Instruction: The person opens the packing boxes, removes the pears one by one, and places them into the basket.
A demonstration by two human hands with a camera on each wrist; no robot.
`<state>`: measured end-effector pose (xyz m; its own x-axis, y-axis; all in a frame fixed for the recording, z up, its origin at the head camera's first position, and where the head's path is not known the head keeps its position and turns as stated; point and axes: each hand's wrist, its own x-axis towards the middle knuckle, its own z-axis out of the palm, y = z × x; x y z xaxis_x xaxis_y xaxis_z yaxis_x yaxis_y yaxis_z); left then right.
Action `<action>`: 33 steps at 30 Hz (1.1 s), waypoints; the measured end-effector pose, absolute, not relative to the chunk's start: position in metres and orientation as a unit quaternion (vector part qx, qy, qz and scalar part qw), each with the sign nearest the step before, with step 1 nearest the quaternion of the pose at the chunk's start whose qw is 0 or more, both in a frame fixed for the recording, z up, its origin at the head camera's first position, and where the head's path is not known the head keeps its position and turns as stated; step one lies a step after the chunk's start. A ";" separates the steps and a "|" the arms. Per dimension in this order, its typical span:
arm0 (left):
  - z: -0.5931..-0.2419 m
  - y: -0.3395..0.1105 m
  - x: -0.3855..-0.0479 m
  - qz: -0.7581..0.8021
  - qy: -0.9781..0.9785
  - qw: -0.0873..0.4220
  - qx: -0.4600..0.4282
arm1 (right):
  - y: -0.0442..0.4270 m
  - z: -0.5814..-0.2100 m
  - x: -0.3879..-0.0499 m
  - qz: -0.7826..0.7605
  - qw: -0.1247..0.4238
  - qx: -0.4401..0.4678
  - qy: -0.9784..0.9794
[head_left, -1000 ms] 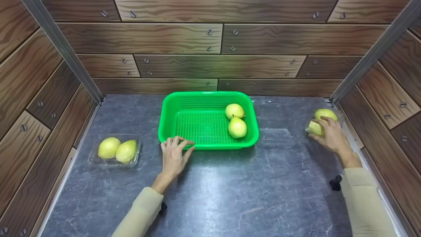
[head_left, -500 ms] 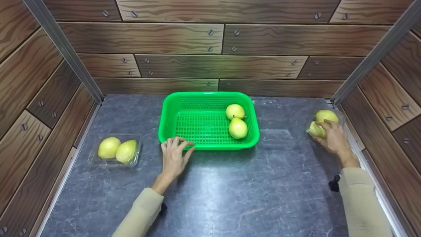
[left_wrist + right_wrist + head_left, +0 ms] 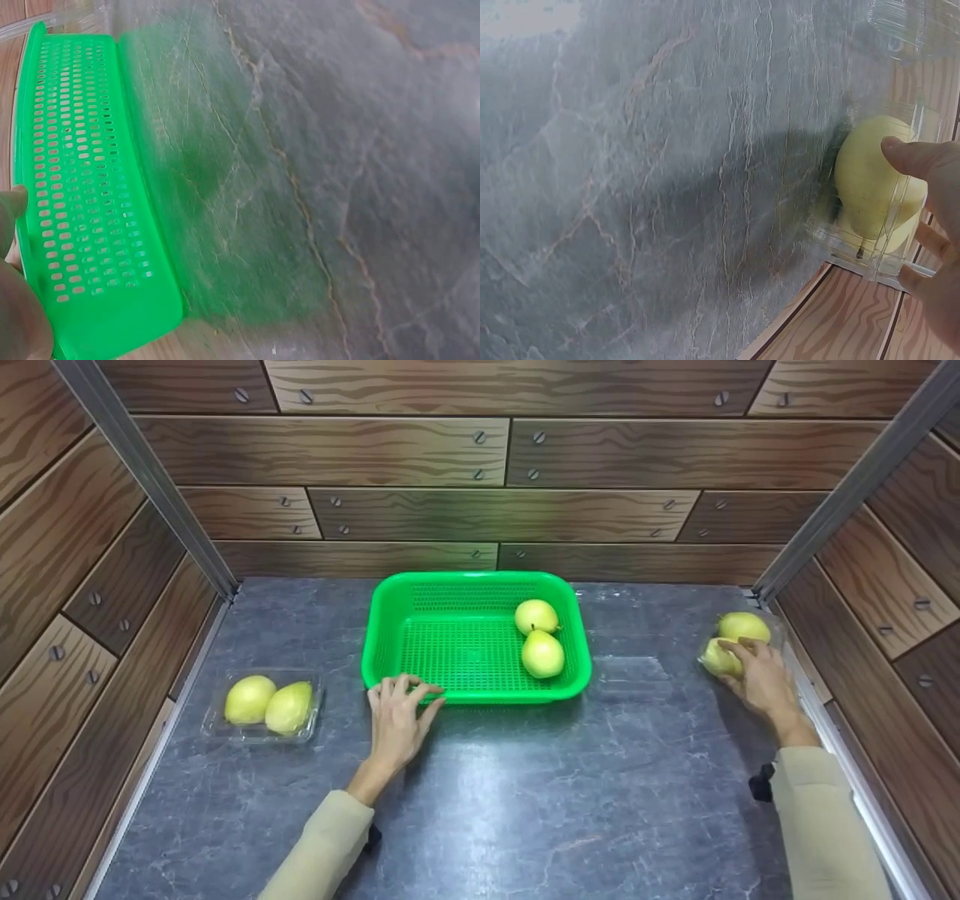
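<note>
Pear (image 3: 718, 658) under the right hand (image 3: 765, 679), head view: yellow-green, in a clear plastic container (image 3: 777, 637) at the far right of the grey marbled worktop (image 3: 525, 810). Right hand grasps that pear, fingers curled over it. Second pear (image 3: 742, 625) just behind, same container. Left hand (image 3: 396, 724) has the front-left rim of the green plastic basket (image 3: 510, 697) pinched. Two basket pears (image 3: 542, 655) at its right end, touching. Left container (image 3: 259, 735), clear too, carries another two pears (image 3: 250, 699), side by side. Clear plastic packaging (image 3: 632, 675) lies right of the basket. Wood-print walls (image 3: 510, 454) on three sides. Both sleeves (image 3: 319, 840) beige.

Left wrist view: slotted basket wall seen from outside, a fingertip hooked on the rim, green reflection on the worktop. Rest of that hand is mostly cut off.

Right wrist view: thumb on the pear's near side, other fingers round past the plastic edge. Stem end points down-frame. Can't tell if plastic sits between fingers and fruit.
</note>
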<state>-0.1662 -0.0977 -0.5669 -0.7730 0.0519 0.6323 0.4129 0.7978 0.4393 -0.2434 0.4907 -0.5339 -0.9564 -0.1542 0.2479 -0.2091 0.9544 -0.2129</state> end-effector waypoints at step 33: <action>-0.565 -0.096 -0.164 -0.289 -0.899 0.304 -0.130 | 0.472 -0.532 -0.190 0.099 0.117 0.066 -0.986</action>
<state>-0.1640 -0.0961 -0.5652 -0.7822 0.0576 0.6204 0.4081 0.7998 0.4403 -0.1896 0.4718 -0.5316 -0.9638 -0.1065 0.2444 -0.1528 0.9719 -0.1791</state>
